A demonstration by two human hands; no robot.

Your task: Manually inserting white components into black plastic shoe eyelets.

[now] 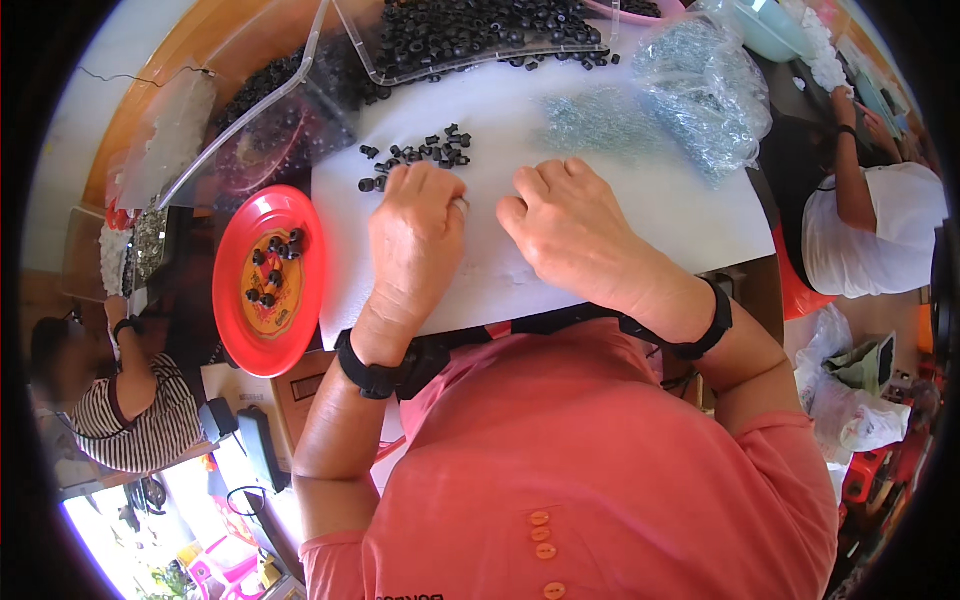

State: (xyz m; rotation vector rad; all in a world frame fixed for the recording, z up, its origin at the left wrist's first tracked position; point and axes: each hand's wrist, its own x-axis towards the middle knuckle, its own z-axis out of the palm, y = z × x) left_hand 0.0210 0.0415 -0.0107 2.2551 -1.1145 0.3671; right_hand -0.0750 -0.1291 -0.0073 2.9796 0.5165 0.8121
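My left hand [418, 228] is closed just above the white work surface, its fingers curled down and the thumb toward the middle. Whatever it may hold is hidden; a small pale spot shows by the thumb. Facing it, my right hand [572, 232] is closed too, fingertips tucked under and their contents out of sight. A gap separates the two hands. Just beyond my left hand lies a loose group of small black plastic parts [437, 152]. Farther off, beyond my right hand, thin clear pieces [600, 122] are scattered beside a clear plastic bag [705, 85] of similar pieces.
A red oval plate [228, 300] with several black pieces stands left of the white sheet [500, 290]. Transparent bins [255, 115] and a large heap of black parts [470, 30] line the far side. Two other people work at the left and right edges.
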